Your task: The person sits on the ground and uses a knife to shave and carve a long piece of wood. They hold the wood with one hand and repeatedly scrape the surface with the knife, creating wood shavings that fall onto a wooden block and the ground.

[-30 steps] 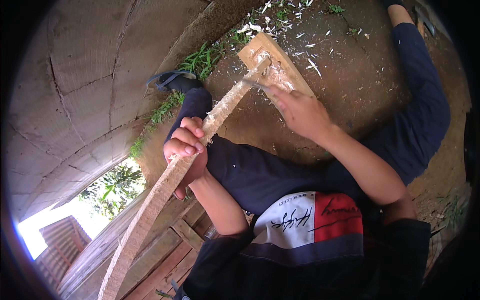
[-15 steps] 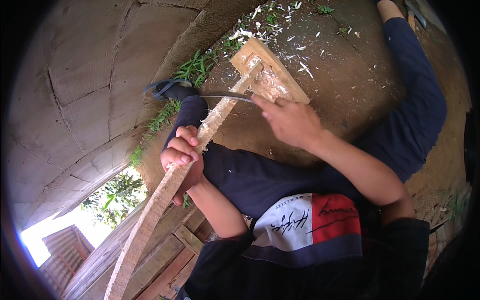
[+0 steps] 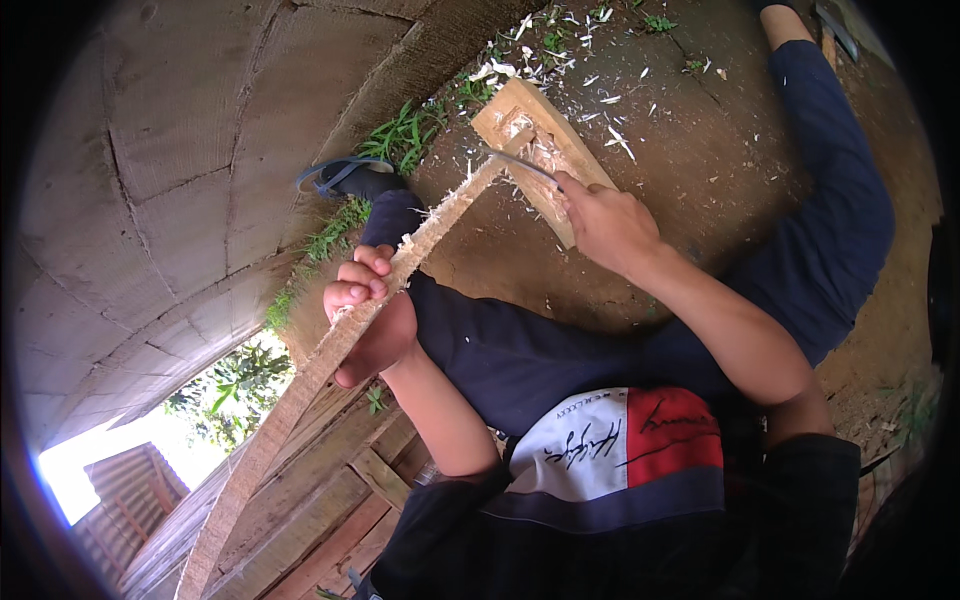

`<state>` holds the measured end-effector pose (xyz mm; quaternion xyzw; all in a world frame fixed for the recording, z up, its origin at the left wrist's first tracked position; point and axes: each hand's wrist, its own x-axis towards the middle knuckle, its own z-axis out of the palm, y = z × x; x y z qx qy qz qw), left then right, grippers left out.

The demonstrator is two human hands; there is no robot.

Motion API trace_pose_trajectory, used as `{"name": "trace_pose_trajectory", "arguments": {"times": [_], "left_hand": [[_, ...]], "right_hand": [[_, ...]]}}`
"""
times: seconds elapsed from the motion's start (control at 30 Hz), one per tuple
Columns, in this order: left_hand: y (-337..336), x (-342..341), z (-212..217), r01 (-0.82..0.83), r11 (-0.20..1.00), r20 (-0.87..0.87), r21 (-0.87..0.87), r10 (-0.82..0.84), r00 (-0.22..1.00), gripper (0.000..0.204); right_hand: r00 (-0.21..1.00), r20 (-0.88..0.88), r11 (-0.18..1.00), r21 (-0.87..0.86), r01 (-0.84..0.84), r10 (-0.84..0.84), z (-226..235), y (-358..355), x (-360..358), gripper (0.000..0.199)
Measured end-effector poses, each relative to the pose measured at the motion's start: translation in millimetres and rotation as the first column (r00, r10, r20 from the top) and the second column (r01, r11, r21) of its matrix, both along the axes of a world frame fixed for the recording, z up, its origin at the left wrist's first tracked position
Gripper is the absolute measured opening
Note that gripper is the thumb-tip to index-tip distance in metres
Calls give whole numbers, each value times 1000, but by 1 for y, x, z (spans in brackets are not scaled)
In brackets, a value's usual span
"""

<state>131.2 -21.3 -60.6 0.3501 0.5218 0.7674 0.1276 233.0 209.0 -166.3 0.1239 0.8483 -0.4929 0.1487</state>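
Note:
A long, rough wooden strip (image 3: 268,428) slants from the lower left up to a wooden block (image 3: 572,145) on the ground, its far end resting on the block's top. My left hand (image 3: 372,318) is wrapped round the strip at about its middle. Frayed fibres stand along the strip's edge beyond that hand. My right hand (image 3: 612,228) grips a knife, whose handle is hidden in the fist. The thin dark knife blade (image 3: 525,165) lies across the strip near its far end. Pale shavings cover part of the block.
White shavings (image 3: 617,140) litter the dirt ground beyond the block. A block wall (image 3: 180,130) rises on the left, with grass (image 3: 403,135) at its foot. My sandalled foot (image 3: 350,180) is near the wall. Stacked planks (image 3: 310,510) lie at lower left; a bladed tool (image 3: 838,35) lies far right.
The knife and my right hand have moved along the strip toward its far end. The block has turned a little, and the strip's near end has swung left.

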Motion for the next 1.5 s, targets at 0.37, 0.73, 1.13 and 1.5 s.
{"name": "trace_pose_trajectory", "arguments": {"times": [0.37,0.73,1.13,1.5], "left_hand": [[-11,-1,1,-52,999,58,-8,52,997,76],[-11,-1,-1,-58,998,54,-14,58,997,76],[-3,0,1,-58,998,41,-20,59,997,78],[11,-7,1,-657,753,149,30,647,748,70]], "right_hand": [[995,23,990,-109,-90,93,33,-4,1,37],[994,-6,986,-129,-109,109,41,-1,-1,37],[997,-41,996,-49,-71,69,19,-13,3,34],[999,-48,999,-47,-4,1,-1,-21,3,37]]}}
